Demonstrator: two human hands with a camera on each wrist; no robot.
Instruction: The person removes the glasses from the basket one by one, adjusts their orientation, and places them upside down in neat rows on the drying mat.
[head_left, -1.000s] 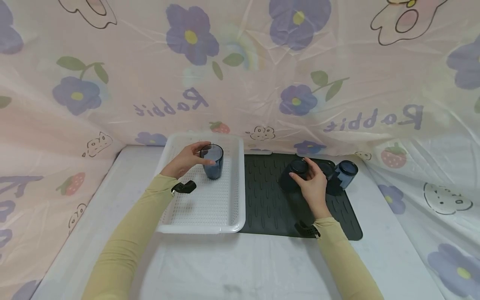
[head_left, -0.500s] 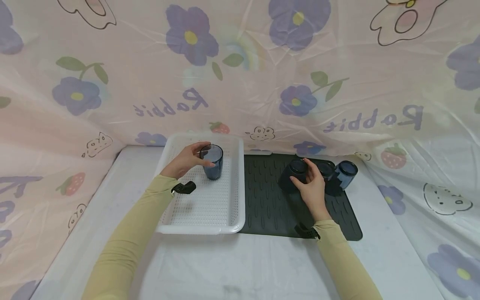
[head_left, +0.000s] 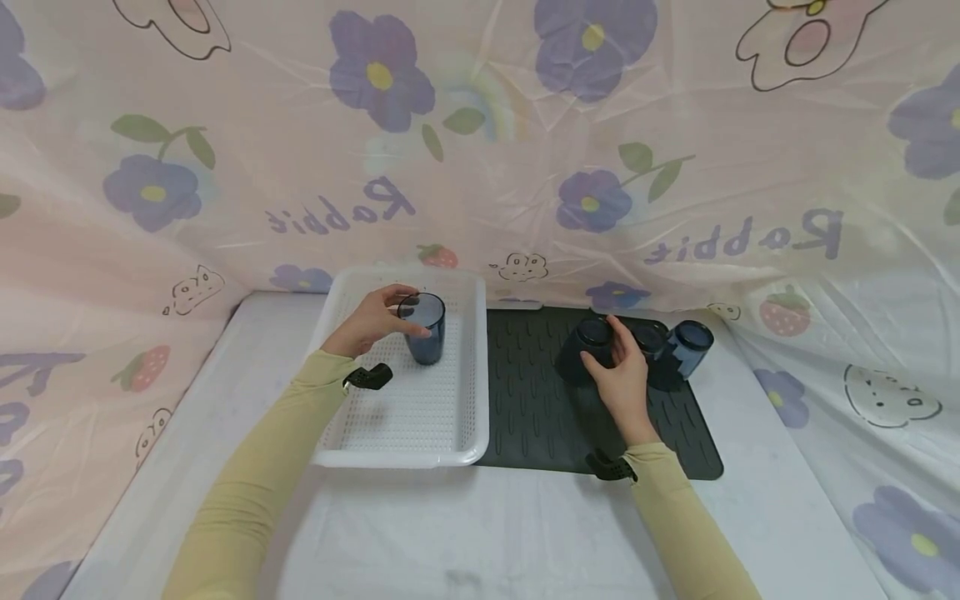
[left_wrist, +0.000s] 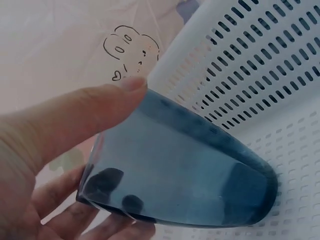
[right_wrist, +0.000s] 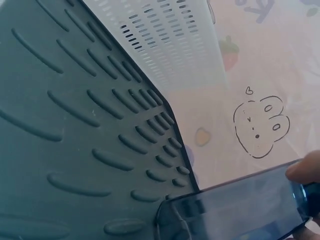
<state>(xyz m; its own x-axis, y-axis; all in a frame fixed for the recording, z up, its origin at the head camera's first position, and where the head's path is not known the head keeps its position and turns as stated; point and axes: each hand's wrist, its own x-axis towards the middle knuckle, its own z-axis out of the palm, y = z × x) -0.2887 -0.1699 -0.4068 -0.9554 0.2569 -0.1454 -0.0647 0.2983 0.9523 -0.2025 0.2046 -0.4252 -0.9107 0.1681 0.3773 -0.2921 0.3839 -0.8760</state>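
My left hand [head_left: 367,323] grips a blue-tinted glass tumbler [left_wrist: 185,165] near its rim, thumb on one side and fingers on the other. That tumbler stands mouth up inside the white perforated basket [head_left: 474,454]; its base is close to the basket floor, and contact is hard to tell. On the dark ribbed mat [head_left: 528,400], my right hand [head_left: 626,379] holds a second blue tumbler [head_left: 592,333], turned base up, between thumb and fingers. In the right wrist view this tumbler's lower end [right_wrist: 225,210] is at the mat's edge. Palms are partly hidden.
Two more blue tumblers stand close to my right hand, one [head_left: 651,337] partly covered by it and one [head_left: 690,346] at the mat's right edge. Basket and mat sit side by side on a white table [head_left: 480,533]. A patterned curtain [head_left: 480,167] encloses the back and sides.
The left hand's tumbler has shifted slightly downward and towards me in the basket. My right hand and its tumbler have barely moved.
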